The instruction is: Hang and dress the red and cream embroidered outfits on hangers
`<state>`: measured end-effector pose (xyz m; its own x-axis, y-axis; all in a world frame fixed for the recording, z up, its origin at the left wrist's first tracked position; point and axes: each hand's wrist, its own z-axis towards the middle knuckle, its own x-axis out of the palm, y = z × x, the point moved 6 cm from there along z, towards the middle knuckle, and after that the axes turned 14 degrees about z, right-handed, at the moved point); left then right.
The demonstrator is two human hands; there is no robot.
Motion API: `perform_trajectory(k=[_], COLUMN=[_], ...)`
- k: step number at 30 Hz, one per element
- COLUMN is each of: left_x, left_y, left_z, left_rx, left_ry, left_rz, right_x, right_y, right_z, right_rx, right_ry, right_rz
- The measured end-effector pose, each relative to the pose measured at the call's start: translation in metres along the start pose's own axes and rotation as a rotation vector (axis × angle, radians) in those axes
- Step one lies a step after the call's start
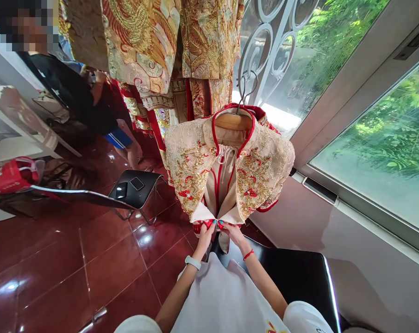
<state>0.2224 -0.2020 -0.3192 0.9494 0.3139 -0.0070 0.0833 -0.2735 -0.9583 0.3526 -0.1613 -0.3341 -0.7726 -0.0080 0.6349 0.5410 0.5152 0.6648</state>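
A cream jacket (191,162) with gold and red embroidery and red trim hangs in front of me on a wooden hanger (234,120). Its two front panels meet at the bottom hem. My left hand (206,231) pinches the hem of the left panel, fingers closed on the cloth. My right hand (230,230), with a red string at the wrist, pinches the hem of the right panel beside it. The two hands almost touch. A white band sits on my left wrist.
More gold-embroidered garments (143,41) hang behind the jacket. A black stool (134,187) with two phones stands on the red tiled floor; a black bench (299,273) is under my arms. Another person (91,104) bends at the left. Large windows (376,138) line the right.
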Motion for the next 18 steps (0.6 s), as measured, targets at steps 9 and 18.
perform_trajectory(k=[9,18], left_x=[-0.002,0.006], left_y=[0.0,0.013], left_z=[0.001,-0.004], left_rx=[-0.015,-0.07], left_ry=[-0.026,0.01], left_rz=[-0.022,-0.078], right_x=[0.012,0.018], right_y=[-0.007,-0.014], right_z=[0.0,-0.002], right_rx=[-0.119,-0.109], right_ry=[-0.154,-0.2], right_rz=[0.034,-0.049])
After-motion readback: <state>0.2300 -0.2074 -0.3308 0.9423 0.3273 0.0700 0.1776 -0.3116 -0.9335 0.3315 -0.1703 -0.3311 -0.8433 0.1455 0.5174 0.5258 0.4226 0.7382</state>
